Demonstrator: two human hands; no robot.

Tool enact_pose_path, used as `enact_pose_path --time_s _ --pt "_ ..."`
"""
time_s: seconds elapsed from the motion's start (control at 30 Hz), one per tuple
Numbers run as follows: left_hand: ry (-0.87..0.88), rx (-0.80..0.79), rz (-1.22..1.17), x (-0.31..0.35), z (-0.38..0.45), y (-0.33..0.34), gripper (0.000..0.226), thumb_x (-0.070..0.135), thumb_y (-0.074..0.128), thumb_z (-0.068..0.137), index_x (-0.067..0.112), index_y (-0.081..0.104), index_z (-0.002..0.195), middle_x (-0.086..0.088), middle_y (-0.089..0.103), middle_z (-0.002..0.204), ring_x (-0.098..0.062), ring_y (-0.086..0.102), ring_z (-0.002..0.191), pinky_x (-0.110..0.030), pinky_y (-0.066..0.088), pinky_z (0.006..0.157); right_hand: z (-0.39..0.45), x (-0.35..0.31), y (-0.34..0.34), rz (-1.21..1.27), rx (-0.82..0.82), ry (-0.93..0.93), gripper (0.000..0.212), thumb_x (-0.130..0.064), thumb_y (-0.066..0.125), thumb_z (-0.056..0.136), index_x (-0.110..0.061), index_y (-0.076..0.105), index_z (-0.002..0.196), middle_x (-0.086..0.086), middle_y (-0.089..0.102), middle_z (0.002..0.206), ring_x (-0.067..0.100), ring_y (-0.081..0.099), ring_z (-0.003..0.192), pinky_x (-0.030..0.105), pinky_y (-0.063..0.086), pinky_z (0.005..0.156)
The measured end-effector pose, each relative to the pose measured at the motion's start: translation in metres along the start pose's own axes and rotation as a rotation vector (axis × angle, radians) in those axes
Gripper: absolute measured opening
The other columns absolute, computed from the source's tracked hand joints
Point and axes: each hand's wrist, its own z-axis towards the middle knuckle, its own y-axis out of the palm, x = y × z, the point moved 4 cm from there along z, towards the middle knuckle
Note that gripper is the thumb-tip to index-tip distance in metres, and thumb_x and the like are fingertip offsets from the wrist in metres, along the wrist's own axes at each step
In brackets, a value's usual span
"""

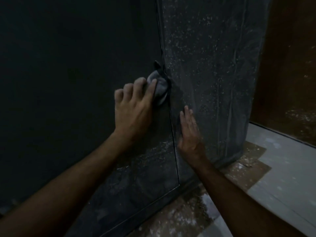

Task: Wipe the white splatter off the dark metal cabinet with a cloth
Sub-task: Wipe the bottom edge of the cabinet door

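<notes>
The dark metal cabinet (68, 82) fills most of the view, its corner edge running down the middle. White splatter (210, 69) speckles the side face right of that edge and the lower part of the front face. My left hand (133, 105) grips a wadded grey cloth (160, 88) and presses it against the front face right at the corner edge. My right hand (189, 132) lies flat with straight fingers on the side face, just below and right of the cloth.
Brown cardboard sheets (248, 161) flecked with white lie on the floor at the cabinet's foot. A pale floor (287, 177) stretches to the right. A brown wall or panel (294, 65) stands behind the cabinet on the right.
</notes>
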Motion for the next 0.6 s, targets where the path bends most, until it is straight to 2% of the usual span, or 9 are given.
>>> enact_pose_path --time_s 0.03,0.1,0.17,0.2,0.3,0.37,0.43,0.53,0.6 --pt "0.039 -0.03 0.022 0.006 -0.009 0.004 0.084 0.04 0.074 0.084 0.018 0.038 0.157 -0.016 0.035 0.142 -0.033 0.037 0.112 -0.046 0.034 0.09 0.0 -0.001 0.001 0.003 0.002 0.004 0.069 0.0 0.035 0.093 -0.002 0.024 0.161 0.013 0.014 0.172 0.028 0.009 0.16 0.057 0.032 0.121" --pt "0.259 -0.139 0.031 0.025 -0.048 0.022 0.09 0.04 0.084 0.076 0.014 0.047 0.154 -0.015 0.039 0.138 -0.032 0.041 0.108 -0.046 0.038 0.087 0.002 -0.001 0.002 0.001 0.001 0.024 0.067 -0.004 0.037 0.096 -0.005 0.023 0.162 0.011 0.013 0.172 0.025 0.008 0.16 0.056 0.032 0.122" --pt "0.48 -0.229 0.053 0.035 -0.085 0.038 0.087 0.035 0.087 0.071 0.014 0.055 0.149 -0.013 0.044 0.132 -0.03 0.042 0.103 -0.044 0.036 0.083 0.002 0.001 0.001 -0.009 0.001 0.031 0.072 -0.001 0.047 0.095 -0.007 0.023 0.162 0.009 0.013 0.172 0.024 0.008 0.16 0.057 0.031 0.122" --pt "0.523 -0.26 0.059 0.033 -0.09 0.041 0.086 0.034 0.089 0.069 0.015 0.057 0.147 -0.011 0.045 0.131 -0.029 0.042 0.102 -0.044 0.037 0.082 0.001 0.002 0.001 -0.016 0.002 0.026 0.076 0.002 0.052 0.093 -0.008 0.023 0.162 0.008 0.013 0.172 0.024 0.008 0.16 0.057 0.031 0.122" --pt "0.384 -0.197 0.029 0.016 -0.053 0.02 0.093 0.047 0.088 0.07 0.021 0.051 0.151 -0.011 0.039 0.137 -0.029 0.041 0.107 -0.044 0.044 0.086 0.002 0.005 -0.001 -0.022 -0.009 0.015 0.083 0.005 0.062 0.092 -0.01 0.023 0.162 0.006 0.012 0.172 0.024 0.009 0.16 0.055 0.029 0.124" --pt "0.199 -0.104 0.009 -0.002 -0.02 -0.001 0.091 0.047 0.079 0.08 0.021 0.039 0.157 -0.013 0.033 0.142 -0.032 0.037 0.112 -0.045 0.037 0.091 0.002 0.003 -0.002 -0.025 -0.008 0.022 0.085 0.012 0.059 0.087 -0.008 0.024 0.162 0.008 0.013 0.172 0.026 0.011 0.159 0.054 0.028 0.124" --pt "0.092 -0.074 0.0 -0.012 -0.012 -0.011 0.088 0.043 0.077 0.083 0.019 0.037 0.158 -0.015 0.034 0.142 -0.033 0.037 0.112 -0.046 0.037 0.09 0.002 -0.001 0.0 -0.03 -0.005 0.036 0.082 0.012 0.053 0.088 -0.006 0.023 0.162 0.009 0.012 0.172 0.027 0.009 0.16 0.053 0.028 0.125" --pt "0.349 -0.182 0.023 0.002 -0.056 0.006 0.096 0.04 0.087 0.072 0.015 0.042 0.153 -0.015 0.041 0.138 -0.033 0.042 0.107 -0.047 0.04 0.087 0.001 -0.01 0.006 -0.052 -0.006 0.086 0.07 -0.004 0.032 0.095 -0.005 0.018 0.163 0.011 0.007 0.173 0.026 0.003 0.16 0.048 0.025 0.127" --pt "0.485 -0.226 0.027 -0.001 -0.085 0.011 0.097 0.033 0.09 0.068 0.013 0.043 0.15 -0.014 0.045 0.135 -0.031 0.043 0.104 -0.045 0.038 0.085 0.0 -0.014 0.008 -0.05 -0.005 0.103 0.068 -0.01 0.026 0.096 -0.003 0.015 0.163 0.011 0.003 0.173 0.027 0.0 0.16 0.045 0.022 0.128"
